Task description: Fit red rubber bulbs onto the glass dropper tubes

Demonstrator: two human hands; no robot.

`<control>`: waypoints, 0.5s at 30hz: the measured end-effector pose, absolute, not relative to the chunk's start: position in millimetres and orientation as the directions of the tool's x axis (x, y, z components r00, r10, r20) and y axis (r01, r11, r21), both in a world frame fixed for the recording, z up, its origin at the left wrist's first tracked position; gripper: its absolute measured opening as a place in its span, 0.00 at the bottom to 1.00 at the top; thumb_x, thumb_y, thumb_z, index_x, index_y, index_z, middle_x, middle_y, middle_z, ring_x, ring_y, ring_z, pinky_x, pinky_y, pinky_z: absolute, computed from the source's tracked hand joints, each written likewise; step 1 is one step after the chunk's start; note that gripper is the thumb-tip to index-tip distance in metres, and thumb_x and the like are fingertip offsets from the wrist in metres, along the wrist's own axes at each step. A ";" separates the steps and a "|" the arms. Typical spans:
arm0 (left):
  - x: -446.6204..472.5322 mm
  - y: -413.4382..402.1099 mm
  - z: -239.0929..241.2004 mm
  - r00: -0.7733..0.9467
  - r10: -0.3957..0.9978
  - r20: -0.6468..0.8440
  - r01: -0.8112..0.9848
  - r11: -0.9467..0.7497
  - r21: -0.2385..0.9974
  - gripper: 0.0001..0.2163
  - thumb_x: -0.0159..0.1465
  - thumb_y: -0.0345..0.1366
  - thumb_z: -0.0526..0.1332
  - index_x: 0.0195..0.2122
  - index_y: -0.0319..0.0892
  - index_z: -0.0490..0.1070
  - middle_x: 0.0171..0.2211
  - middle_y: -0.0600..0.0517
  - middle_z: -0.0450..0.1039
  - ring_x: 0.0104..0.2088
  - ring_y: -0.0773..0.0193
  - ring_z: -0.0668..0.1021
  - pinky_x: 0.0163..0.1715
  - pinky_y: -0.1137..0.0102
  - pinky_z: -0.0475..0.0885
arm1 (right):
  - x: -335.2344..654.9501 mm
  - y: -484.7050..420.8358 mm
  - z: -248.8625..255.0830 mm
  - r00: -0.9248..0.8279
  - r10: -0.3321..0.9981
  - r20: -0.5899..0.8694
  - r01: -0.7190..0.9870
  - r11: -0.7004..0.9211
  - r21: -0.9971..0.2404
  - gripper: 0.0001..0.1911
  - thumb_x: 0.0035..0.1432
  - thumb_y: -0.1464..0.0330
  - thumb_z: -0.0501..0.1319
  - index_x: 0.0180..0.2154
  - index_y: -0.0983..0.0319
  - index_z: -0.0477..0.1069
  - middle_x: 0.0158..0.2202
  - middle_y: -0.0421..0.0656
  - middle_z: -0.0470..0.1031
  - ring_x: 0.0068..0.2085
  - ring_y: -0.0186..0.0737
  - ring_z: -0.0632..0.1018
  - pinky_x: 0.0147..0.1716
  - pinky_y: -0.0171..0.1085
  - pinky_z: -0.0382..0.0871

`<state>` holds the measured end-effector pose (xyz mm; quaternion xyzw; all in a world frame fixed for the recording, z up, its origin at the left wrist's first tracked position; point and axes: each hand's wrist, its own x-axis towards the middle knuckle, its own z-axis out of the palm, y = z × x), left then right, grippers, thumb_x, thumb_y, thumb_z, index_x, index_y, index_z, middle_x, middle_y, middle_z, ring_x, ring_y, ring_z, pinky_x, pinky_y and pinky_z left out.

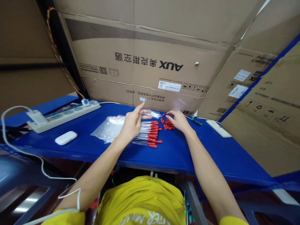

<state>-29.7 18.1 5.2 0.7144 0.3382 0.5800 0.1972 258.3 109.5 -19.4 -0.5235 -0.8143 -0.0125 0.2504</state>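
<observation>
My left hand (133, 122) hovers over the row of droppers with its fingers spread, and I see nothing held in it. Beneath and beside it lie several clear droppers with red rubber bulbs (153, 135), bulb ends pointing right. A small bunch of thin clear tubes (153, 114) rests just past the left fingertips. My right hand (178, 120) reaches down at a pile of loose red rubber bulbs (167, 125). Its thumb and index finger are curved and apart, and the hand partly covers the pile. A clear plastic bag (109, 128) lies left of the droppers, partly behind my left hand.
On the blue tabletop (173, 156) at left are a white power strip (67, 115) with a plugged-in charger and a white earbud case (66, 137). A green-handled screwdriver (196, 121) and a pale phone-like slab (218, 128) lie at right. Cardboard panels (145, 40) wall the back.
</observation>
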 end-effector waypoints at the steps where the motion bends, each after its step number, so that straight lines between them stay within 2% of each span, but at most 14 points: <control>1: -28.8 15.4 5.8 0.068 0.734 0.676 0.235 -0.670 0.704 0.17 0.79 0.43 0.52 0.59 0.41 0.75 0.35 0.49 0.85 0.25 0.64 0.85 0.30 0.69 0.77 | 255.4 109.6 -19.7 -0.322 0.844 0.429 0.858 0.452 -0.246 0.14 0.74 0.61 0.61 0.52 0.58 0.81 0.49 0.47 0.86 0.48 0.49 0.80 0.52 0.44 0.70; 2: -28.2 12.5 6.4 0.034 0.747 0.663 0.229 -0.652 0.723 0.17 0.79 0.45 0.53 0.52 0.41 0.78 0.26 0.53 0.81 0.18 0.67 0.79 0.23 0.71 0.72 | 252.1 109.5 -19.9 -0.319 0.842 0.435 0.856 0.453 -0.248 0.14 0.74 0.61 0.60 0.53 0.58 0.80 0.49 0.47 0.85 0.48 0.49 0.80 0.53 0.44 0.70; 4: -28.5 7.3 7.5 -0.031 0.735 0.678 0.250 -0.651 0.717 0.21 0.78 0.51 0.56 0.35 0.43 0.78 0.16 0.57 0.69 0.13 0.69 0.71 0.19 0.71 0.64 | 244.4 108.2 -19.4 -0.318 0.838 0.443 0.857 0.454 -0.244 0.15 0.75 0.61 0.59 0.54 0.58 0.79 0.50 0.47 0.85 0.49 0.49 0.80 0.53 0.44 0.70; 6: -30.2 5.5 7.9 -0.074 0.720 0.690 0.260 -0.654 0.710 0.29 0.76 0.56 0.57 0.21 0.44 0.68 0.12 0.56 0.62 0.13 0.69 0.67 0.19 0.69 0.61 | 236.0 105.5 -17.5 -0.317 0.839 0.442 0.863 0.449 -0.233 0.16 0.76 0.60 0.57 0.56 0.58 0.78 0.50 0.47 0.85 0.50 0.50 0.81 0.53 0.44 0.70; 8: -32.2 7.7 7.9 -0.088 0.751 0.654 0.205 -0.629 0.750 0.35 0.75 0.63 0.51 0.15 0.46 0.57 0.11 0.55 0.56 0.15 0.68 0.64 0.20 0.68 0.61 | 227.8 102.8 -13.9 -0.311 0.841 0.443 0.875 0.435 -0.212 0.18 0.78 0.59 0.55 0.57 0.58 0.77 0.51 0.47 0.85 0.51 0.51 0.81 0.53 0.44 0.70; 10: -33.4 12.0 8.3 -0.063 0.805 0.590 0.101 -0.583 0.806 0.38 0.74 0.68 0.38 0.14 0.47 0.51 0.12 0.54 0.52 0.16 0.65 0.64 0.23 0.65 0.65 | 220.3 102.8 -9.3 -0.309 0.847 0.433 0.894 0.414 -0.173 0.20 0.79 0.59 0.51 0.59 0.57 0.76 0.54 0.48 0.84 0.54 0.51 0.81 0.55 0.44 0.69; 12: -33.4 15.4 10.0 -0.014 0.822 0.569 0.033 -0.568 0.822 0.39 0.71 0.70 0.30 0.15 0.48 0.53 0.15 0.49 0.62 0.23 0.59 0.74 0.34 0.61 0.74 | 213.7 108.4 -4.5 -0.312 0.866 0.391 0.918 0.381 -0.111 0.20 0.80 0.59 0.49 0.61 0.57 0.74 0.58 0.48 0.83 0.57 0.51 0.79 0.58 0.45 0.68; 13: -32.9 16.1 11.2 -0.004 0.815 0.579 0.022 -0.579 0.815 0.41 0.70 0.71 0.29 0.17 0.48 0.59 0.20 0.47 0.71 0.32 0.55 0.80 0.43 0.57 0.76 | 210.7 113.8 -2.4 -0.313 0.881 0.355 0.930 0.360 -0.074 0.20 0.80 0.60 0.49 0.61 0.56 0.74 0.59 0.47 0.82 0.59 0.51 0.78 0.59 0.45 0.67; 14: -32.1 16.1 12.4 -0.004 0.803 0.597 0.023 -0.596 0.802 0.42 0.70 0.72 0.30 0.22 0.47 0.68 0.28 0.44 0.78 0.43 0.51 0.83 0.54 0.54 0.75 | 207.8 120.8 -0.7 -0.311 0.894 0.323 0.937 0.345 -0.053 0.20 0.79 0.61 0.50 0.61 0.57 0.74 0.60 0.48 0.82 0.60 0.52 0.78 0.60 0.46 0.67; 15: -31.2 15.6 13.4 -0.014 0.790 0.613 0.030 -0.613 0.790 0.42 0.70 0.72 0.32 0.30 0.47 0.76 0.38 0.44 0.83 0.55 0.48 0.81 0.63 0.51 0.69 | 204.9 129.0 0.5 -0.309 0.904 0.296 0.941 0.336 -0.043 0.19 0.78 0.63 0.52 0.61 0.57 0.75 0.59 0.48 0.82 0.61 0.52 0.78 0.60 0.46 0.67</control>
